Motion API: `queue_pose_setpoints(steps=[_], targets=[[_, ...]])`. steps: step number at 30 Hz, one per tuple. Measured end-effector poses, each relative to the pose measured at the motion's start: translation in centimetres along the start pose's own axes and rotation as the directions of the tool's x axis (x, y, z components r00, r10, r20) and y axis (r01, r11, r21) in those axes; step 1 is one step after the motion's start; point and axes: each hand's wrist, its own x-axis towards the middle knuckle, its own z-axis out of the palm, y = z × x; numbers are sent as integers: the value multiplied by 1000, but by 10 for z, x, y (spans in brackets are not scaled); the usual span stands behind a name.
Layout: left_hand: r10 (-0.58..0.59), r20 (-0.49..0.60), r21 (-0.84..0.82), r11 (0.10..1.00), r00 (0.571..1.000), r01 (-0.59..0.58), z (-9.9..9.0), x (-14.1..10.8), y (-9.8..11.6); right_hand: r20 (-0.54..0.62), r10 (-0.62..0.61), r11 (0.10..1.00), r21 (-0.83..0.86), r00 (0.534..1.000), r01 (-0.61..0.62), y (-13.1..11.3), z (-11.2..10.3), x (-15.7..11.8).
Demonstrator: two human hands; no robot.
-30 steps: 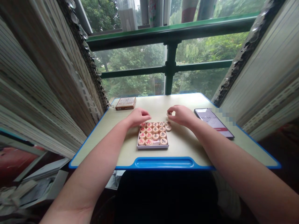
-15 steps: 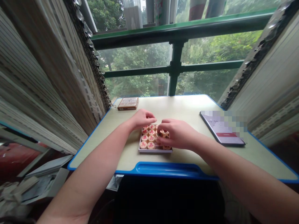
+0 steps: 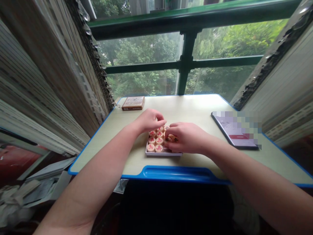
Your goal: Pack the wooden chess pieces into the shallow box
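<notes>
A shallow white-edged box [image 3: 163, 154] of round wooden xiangqi pieces lies on the table before me. On its left side, pieces with red characters [image 3: 159, 140] stand in rows. My right hand [image 3: 187, 138] is over the box's right half, with thumb and fingers closed about a xiangqi piece with a black character [image 3: 168, 139]. Other pieces there are partly covered by that hand. My left hand [image 3: 151, 120] is at the far left corner of the box, fingers curled in; whatever they hold, if anything, is hidden.
The pale table [image 3: 117, 140] has a blue rim and a blue pen groove [image 3: 176, 172] along its near edge. At the back left lies a brown flat box [image 3: 133, 103]. A phone [image 3: 234, 132] rests at the right. Curtains flank both sides, with a green-framed window behind.
The view has tipped slightly downward, so the window appears higher. My right fingers have shifted a little among the black-marked pieces. My left hand stays at the box's far left.
</notes>
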Motion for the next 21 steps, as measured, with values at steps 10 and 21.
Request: queue_pose_setpoints(steps=[10,21], targets=[[39,-20,75,996,999,-38,-1,-1,0,-25,21,998,62,999,-19,3,-1,1],[47,-26,104,994,999,-44,-3,-2,0,-35,119,984,139,992,-113,12,8,11]])
